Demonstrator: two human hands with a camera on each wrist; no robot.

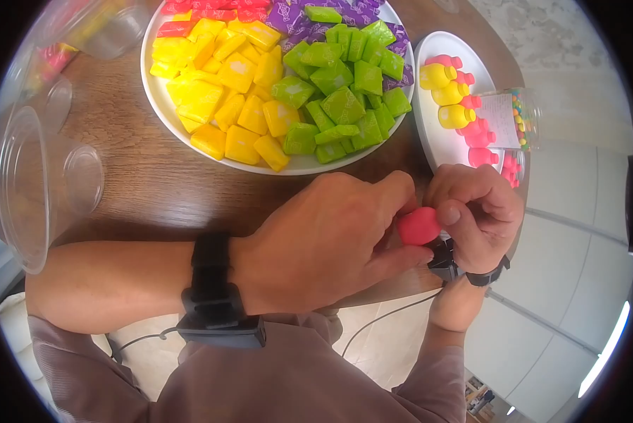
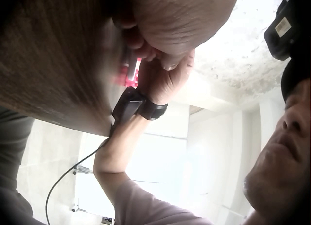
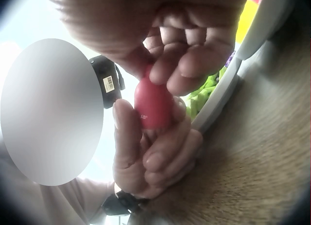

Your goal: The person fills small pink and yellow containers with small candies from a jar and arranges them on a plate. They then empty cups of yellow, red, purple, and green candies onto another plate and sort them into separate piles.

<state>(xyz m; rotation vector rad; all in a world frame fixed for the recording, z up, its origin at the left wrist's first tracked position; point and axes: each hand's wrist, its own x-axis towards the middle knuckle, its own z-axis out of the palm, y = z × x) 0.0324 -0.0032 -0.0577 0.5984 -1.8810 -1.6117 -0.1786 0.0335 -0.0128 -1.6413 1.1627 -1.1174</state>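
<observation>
Both bare hands meet at the table's front edge around one small pink bottle (image 1: 420, 225). My left hand (image 1: 323, 236) grips its rounded body between thumb and fingers. From the other side, my right hand (image 1: 480, 211) pinches the narrow end with curled fingers. In the right wrist view, the bottle (image 3: 153, 106) has small pale lettering near its wider end, and the right fingers cover its neck. Just beyond the right hand, an oval white plate (image 1: 429, 151) bears a row of similar pink bottles (image 1: 482, 135) and yellow bottles (image 1: 456, 116).
A large round white plate (image 1: 163, 116) holds wrapped sweets in yellow (image 1: 235, 74), green (image 1: 343, 106), purple and red. Clear plastic cups (image 1: 24, 190) stand at the left. A clear jar (image 1: 531, 120) with coloured beads lies past the oval plate. A cable (image 1: 380, 317) hangs below the table.
</observation>
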